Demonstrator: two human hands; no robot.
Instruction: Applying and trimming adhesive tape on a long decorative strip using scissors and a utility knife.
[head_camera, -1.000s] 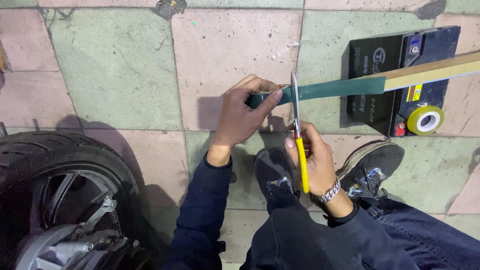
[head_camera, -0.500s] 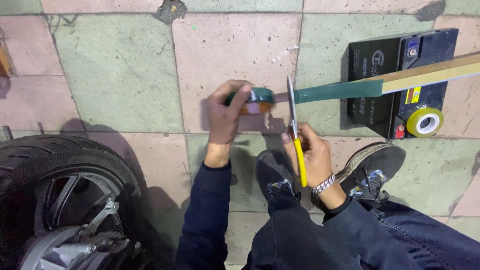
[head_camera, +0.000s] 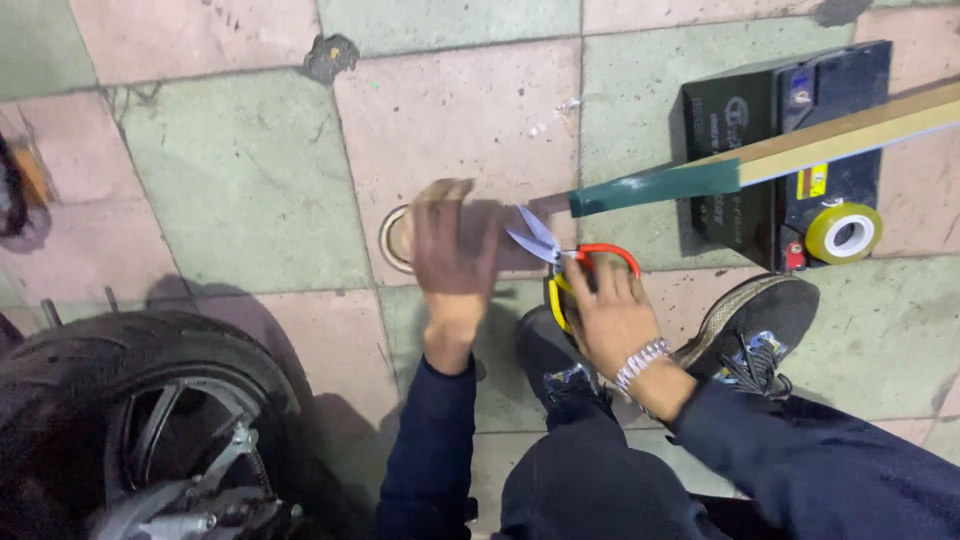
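My left hand (head_camera: 452, 255) is blurred and grips a roll of brownish tape (head_camera: 396, 240), whose strip runs right toward the green-painted end (head_camera: 655, 185) of a wooden stick (head_camera: 850, 130). My right hand (head_camera: 610, 315) holds scissors (head_camera: 545, 245) with one red and one yellow handle. The blades are apart and point up-left, at the tape strip between the roll and the stick. The stick lies across a black battery (head_camera: 760, 110).
A yellow tape roll (head_camera: 843, 232) sits on the battery's near corner. A motorcycle tyre and wheel (head_camera: 130, 420) fill the bottom left. My shoes (head_camera: 750, 330) and dark trousers are below the hands. The floor is pink and green tiles.
My left hand pulled the tape roll leftward away from the stick's green end. The scissors swung from upright beside the stick to angled up-left, with the blades now apart at the tape.
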